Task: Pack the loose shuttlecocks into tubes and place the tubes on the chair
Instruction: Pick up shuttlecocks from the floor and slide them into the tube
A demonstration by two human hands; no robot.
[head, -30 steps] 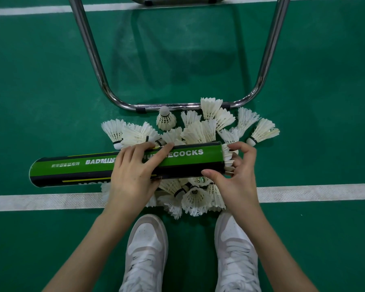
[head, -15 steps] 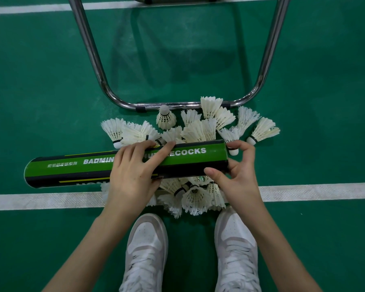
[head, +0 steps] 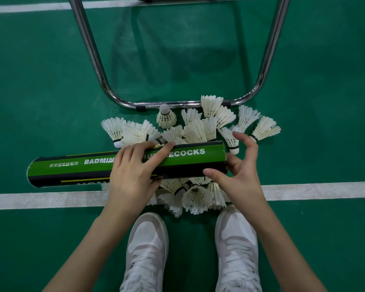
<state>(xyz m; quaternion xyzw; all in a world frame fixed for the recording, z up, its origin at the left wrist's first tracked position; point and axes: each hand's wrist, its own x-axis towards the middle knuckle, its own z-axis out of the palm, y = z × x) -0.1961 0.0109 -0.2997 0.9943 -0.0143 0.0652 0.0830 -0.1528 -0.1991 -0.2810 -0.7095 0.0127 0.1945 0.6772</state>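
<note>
A green and black shuttlecock tube lies level and crosswise above a heap of loose white feather shuttlecocks on the green court floor. The tube bears white lettering, partly covered, that reads BADMIN… and …ECOCKS. The left hand grips the tube near its middle, fingers curled over the far side and thumb underneath on the near side. The right hand is at the tube's right end: its thumb lies along the near lower edge of the tube and the palm covers the opening, while the other fingers arch loosely above the end, spread and holding nothing that can be made out. Whether any shuttlecock sits inside the tube cannot be told from here.

The shuttlecocks lie in two clusters, one on the far side of the tube and one on the near side, under it; the near cluster overlaps a white court line that runs left to right. One shuttlecock in the far cluster stands with its cork upward, just beside the chrome chair frame, whose curved tube rests on the floor at the far edge of the heap. A pair of white sneakers stands at the near edge, toes almost touching the pile.
</note>
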